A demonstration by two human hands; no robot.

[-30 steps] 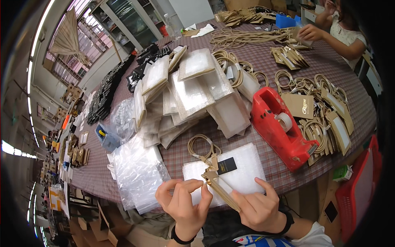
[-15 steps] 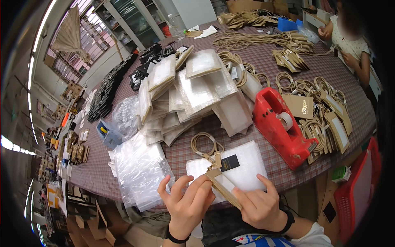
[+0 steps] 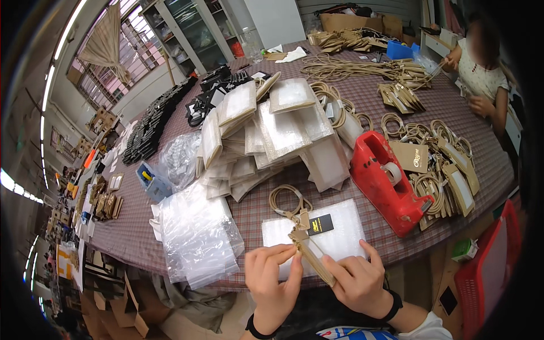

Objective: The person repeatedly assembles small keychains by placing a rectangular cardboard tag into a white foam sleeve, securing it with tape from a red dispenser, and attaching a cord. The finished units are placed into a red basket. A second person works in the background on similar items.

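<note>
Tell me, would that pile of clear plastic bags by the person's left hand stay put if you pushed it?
Probably not. The clear plastic bags look glossy and thin, so they would likely slide over one another. They spill over the table edge and sag there, which suggests they are floppy and light. A push might send some off the edge.

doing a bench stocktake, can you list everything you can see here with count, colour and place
tan card with cord loop: one, tan, pinched near table edge
white padded pouch: one, white, beneath the card
black tag: one, black, on the pouch
clear bags: a stack, clear, left of pouch
filled pouches: a heap, white, table middle
tape dispenser: one, red, right of pouch
carded cords: many, tan, right side
black items: rows, black, far left
blue box: one, blue, beside the bags
table: one, checked cloth
co-worker: one, far right
left hand: holds card
right hand: holds card
</note>
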